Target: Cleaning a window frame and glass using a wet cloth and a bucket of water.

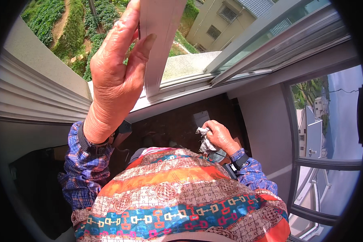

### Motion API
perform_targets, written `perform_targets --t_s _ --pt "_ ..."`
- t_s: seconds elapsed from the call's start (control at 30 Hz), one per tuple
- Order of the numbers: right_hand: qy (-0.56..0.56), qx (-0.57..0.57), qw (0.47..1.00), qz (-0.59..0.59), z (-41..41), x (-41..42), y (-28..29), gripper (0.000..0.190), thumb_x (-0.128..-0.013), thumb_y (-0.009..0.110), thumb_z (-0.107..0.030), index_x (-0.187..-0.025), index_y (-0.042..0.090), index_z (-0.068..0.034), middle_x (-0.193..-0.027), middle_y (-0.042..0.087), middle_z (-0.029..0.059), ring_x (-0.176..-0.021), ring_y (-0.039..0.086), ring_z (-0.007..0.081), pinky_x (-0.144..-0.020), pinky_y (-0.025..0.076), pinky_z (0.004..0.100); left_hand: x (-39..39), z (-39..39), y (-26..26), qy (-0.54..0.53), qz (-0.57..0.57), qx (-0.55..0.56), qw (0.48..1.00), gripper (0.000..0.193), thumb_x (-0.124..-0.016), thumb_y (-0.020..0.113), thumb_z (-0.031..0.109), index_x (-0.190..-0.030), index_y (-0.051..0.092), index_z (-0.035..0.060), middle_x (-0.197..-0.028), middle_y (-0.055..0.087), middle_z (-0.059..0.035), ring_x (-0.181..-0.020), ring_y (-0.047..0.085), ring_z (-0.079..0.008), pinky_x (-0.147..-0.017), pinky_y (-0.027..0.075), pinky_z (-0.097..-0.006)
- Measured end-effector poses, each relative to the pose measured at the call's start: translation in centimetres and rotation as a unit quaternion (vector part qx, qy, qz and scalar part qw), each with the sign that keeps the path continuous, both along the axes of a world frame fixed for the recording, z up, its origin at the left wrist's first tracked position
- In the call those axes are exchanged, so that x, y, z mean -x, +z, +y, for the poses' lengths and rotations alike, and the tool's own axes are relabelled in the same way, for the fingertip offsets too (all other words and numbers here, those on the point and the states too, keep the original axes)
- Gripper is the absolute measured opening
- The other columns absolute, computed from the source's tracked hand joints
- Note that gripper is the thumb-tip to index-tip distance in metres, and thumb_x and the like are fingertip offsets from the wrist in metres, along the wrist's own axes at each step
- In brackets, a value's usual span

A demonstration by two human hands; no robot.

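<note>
My left hand (pixel 118 60) is raised against the edge of a light metal window sash (pixel 161 45), its thumb on the near face and its fingers along the side. Whether those fingers curl around behind the sash is hidden. Lower and to the right, my right hand (pixel 219 136) is closed on a crumpled whitish cloth (pixel 205 144), which hangs from the fingers. The sash stands in the track of a window sill (pixel 181 90). Both wrists wear dark straps over or near checked sleeves.
At the right, sliding glass panes (pixel 248 54) stand in the same frame. Pleated curtain (pixel 36 84) hangs at the left. A second window (pixel 326 121) fills the far right wall. Below lies a dark floor (pixel 166 124) with a pale rectangular patch (pixel 201 117). Outside are plants and a building.
</note>
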State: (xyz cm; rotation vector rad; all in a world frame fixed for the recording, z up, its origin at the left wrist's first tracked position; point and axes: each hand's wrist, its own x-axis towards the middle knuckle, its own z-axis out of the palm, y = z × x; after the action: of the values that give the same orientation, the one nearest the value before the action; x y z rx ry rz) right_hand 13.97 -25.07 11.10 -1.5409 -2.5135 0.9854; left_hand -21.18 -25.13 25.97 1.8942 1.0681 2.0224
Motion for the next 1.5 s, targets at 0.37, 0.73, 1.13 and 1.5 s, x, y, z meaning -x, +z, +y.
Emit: perform_targets --t_s 0.37,0.73,1.13,1.5 --pt "-0.16 0.026 0.984 0.081 -4.7 -7.1 -3.8 0.028 -0.084 0.053 -0.002 -0.111 0.057 -0.006 -0.11 0.062 0.0161 -0.104 0.061 0.0359 -0.09 0.049 0.0411 -10.3 11.8 2.8 -0.124 0.003 0.05 0.991 0.066 -0.089 0.059 -0.011 -0.147 0.036 0.0112 -0.119 0.06 -0.0089 -0.101 0.062 -0.0135 -0.084 0.052 -0.0285" --pt "-0.143 0.023 0.986 0.088 -3.7 -5.5 -4.8 0.029 -0.083 0.06 -0.004 -0.112 0.058 -0.004 -0.112 0.064 0.0192 -0.107 0.062 0.04 -0.09 0.051 0.0443 -13.8 18.6 2.8 -0.137 0.057 0.102 0.984 0.047 -0.087 0.074 0.007 -0.13 0.055 0.0037 -0.091 0.065 -0.0077 -0.079 0.062 -0.0138 -0.071 0.054 -0.028" --pt "-0.067 0.05 0.985 0.151 -3.1 -3.4 -4.9 0.027 -0.085 0.062 -0.006 -0.111 0.059 -0.006 -0.111 0.064 0.0156 -0.103 0.064 0.0363 -0.088 0.053 0.0405 -6.6 14.5 -3.5 -0.029 0.231 0.247 0.941 0.018 -0.088 0.077 0.023 -0.098 0.064 0.014 -0.086 0.062 -0.0033 -0.088 0.065 -0.0183 -0.075 0.054 -0.0341" --pt "-0.142 0.09 0.979 0.12 -5.9 -5.4 -5.2 0.025 -0.084 0.063 -0.003 -0.109 0.06 -0.002 -0.107 0.064 0.0189 -0.103 0.064 0.0385 -0.087 0.052 0.0418 -5.1 10.0 -19.7 -0.035 0.57 0.201 0.796 0.005 -0.087 0.057 0.015 -0.088 0.062 0.0139 -0.095 0.059 -0.0051 -0.099 0.059 -0.0243 -0.082 0.047 -0.0421"
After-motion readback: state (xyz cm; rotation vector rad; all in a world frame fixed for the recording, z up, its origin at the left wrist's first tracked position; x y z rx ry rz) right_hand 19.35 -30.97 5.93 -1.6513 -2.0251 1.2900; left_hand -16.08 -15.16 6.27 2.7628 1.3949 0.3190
